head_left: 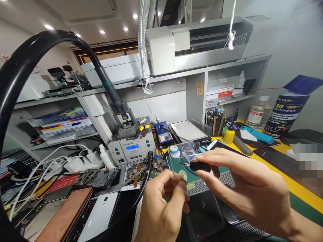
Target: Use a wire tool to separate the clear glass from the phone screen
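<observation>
My left hand (pixel 161 208) is closed, thumb and forefinger pinched together. A thin wire-like strand (pixel 174 175) rises from between those fingers; its lower end is hidden. In my right hand (pixel 248 190) a short black cylinder with a thin metal tip (pixel 199 165) is pinched between thumb and fingertips, its tip aimed left. The two hands are apart. Below them lies a dark phone or back cover (pixel 204 213) on a perforated metal plate (pixel 227 178). Behind the fingers are a small clear round container (pixel 182 174) and a white tub with a blue-rimmed label (pixel 174 151).
A black hose (pixel 145 185) curves down from the soldering station (pixel 133 148), close beside my left hand. Phones, including a white one (pixel 99 215), cover the left side. A yellow bottle (pixel 229 135) and a large spray can (pixel 286 114) stand at the right rear.
</observation>
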The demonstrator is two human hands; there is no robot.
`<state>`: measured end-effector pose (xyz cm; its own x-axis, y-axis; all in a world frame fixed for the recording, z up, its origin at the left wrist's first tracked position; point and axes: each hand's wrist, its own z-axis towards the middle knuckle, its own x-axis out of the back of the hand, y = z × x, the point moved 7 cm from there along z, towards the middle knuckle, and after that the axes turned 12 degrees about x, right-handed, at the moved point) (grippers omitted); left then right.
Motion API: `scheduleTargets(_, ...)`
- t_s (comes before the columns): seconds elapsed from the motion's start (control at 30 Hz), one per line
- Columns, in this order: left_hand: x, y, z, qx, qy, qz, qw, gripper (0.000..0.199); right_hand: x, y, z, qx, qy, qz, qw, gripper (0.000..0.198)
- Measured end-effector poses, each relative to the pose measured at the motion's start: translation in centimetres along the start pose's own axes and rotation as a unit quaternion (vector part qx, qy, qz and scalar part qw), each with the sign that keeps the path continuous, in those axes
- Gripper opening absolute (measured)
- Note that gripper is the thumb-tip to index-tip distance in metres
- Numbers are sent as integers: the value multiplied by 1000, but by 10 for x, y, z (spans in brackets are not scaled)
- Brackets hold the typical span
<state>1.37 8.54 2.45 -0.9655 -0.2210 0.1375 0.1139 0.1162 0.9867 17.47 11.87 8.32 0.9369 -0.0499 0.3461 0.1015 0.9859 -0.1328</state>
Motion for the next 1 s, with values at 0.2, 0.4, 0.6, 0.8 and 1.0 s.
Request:
scheduleTargets(0.2,-3,3,-4,-8,-3,8,1000,25,2,-12,6,53,8,-54,997,24)
scheduleTargets(0.4,-5,5,-5,-18,-2,19,1000,26,3,-15,10,66,2,-58,996,22)
scheduleTargets(0.6,-5,6,-6,-37,2,16,999,24,3,-17,13,75,-7,-65,995,20)
scheduleTargets(0.8,-6,6,-7,-34,1,25,999,26,0,-16,12,76,-4,-68,995,20)
scheduleTargets(1.0,-5,7,-7,-40,6,34,999,28,-1,-17,11,85,-1,-66,994,19)
